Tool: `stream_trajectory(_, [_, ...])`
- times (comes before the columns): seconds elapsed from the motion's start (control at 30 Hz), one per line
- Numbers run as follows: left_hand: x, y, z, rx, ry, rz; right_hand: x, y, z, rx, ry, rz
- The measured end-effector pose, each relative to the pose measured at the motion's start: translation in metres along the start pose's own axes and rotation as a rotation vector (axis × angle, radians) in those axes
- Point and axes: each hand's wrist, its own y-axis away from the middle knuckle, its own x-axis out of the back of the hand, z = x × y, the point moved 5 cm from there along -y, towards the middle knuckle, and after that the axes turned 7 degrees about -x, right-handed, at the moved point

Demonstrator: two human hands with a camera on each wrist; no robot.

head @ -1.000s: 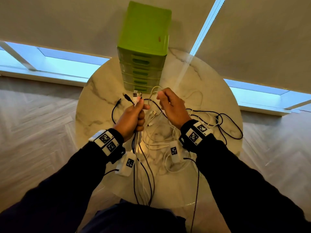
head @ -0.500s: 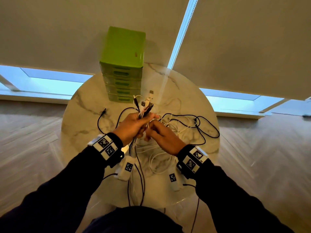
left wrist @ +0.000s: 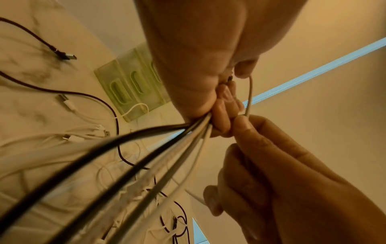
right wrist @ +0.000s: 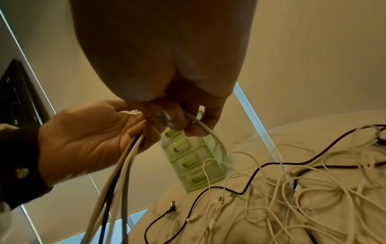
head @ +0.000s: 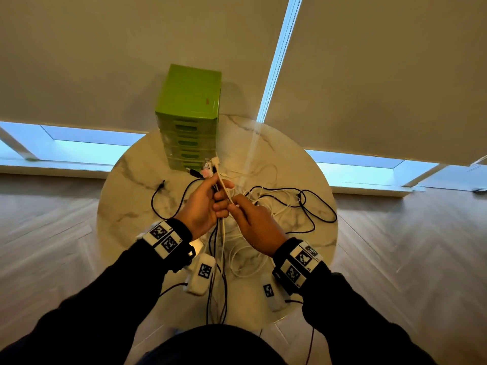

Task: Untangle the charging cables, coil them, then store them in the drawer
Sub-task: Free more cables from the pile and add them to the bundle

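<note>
The left hand is closed around a bundle of cables, black and white together, with the plugs standing up above the fist. Half a second ago the right hand was lower and under the bundle; now it has come up beside the left fingers and pinches one white cable just next to the fist. I think this means one more end is being added to the gathered ends, so the untangling is only begun and no coil exists yet. The other cables lie tangled on the marble table. Behind them stands the green drawer unit; all drawers look closed, so I cannot see what is inside.
</note>
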Motion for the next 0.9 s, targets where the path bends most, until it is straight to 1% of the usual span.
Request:
stream_trajectory(0.17, [-0.004, 0.006, 0.003, -0.051, -0.035, -0.036, -0.002, 0.003, 0.001, 0.031, 0.14, 0.002])
stream_trajectory(0.27, [-0.001, 0.009, 0.002, -0.075, -0.004, -0.054, 0.0, 0.005, 0.0, 0.041, 0.146, 0.01])
stream_trajectory(0.33, [-0.001, 0.01, 0.003, -0.087, -0.029, -0.06, 0.002, 0.005, -0.001, 0.043, 0.142, 0.016])
stream_trajectory(0.4, [-0.001, 0.011, 0.003, -0.092, -0.12, -0.03, 0.001, 0.005, -0.003, 0.052, 0.142, 0.007])
stream_trajectory(0.5, [0.0, 0.009, 0.006, -0.133, -0.328, 0.033, -0.004, 0.005, -0.004, 0.081, 0.148, -0.031])
stream_trajectory(0.57, [0.002, 0.007, 0.008, -0.172, -0.399, 0.024, -0.007, 0.005, 0.001, 0.114, 0.145, -0.051])
stream_trajectory(0.63, [0.005, 0.008, 0.011, -0.211, -0.416, 0.01, -0.012, 0.002, 0.012, 0.128, 0.177, -0.078])
stream_trajectory(0.7, [0.007, 0.01, 0.013, -0.221, -0.416, 0.017, -0.018, -0.004, 0.027, 0.083, 0.234, -0.116])
stream_trajectory(0.8, [0.001, 0.014, 0.02, -0.244, -0.27, -0.012, -0.023, -0.017, 0.042, -0.006, 0.342, -0.199])
stream_trajectory(0.9, [-0.003, 0.018, 0.048, -0.315, -0.209, -0.009, -0.027, -0.025, 0.056, -0.111, 0.451, -0.313])
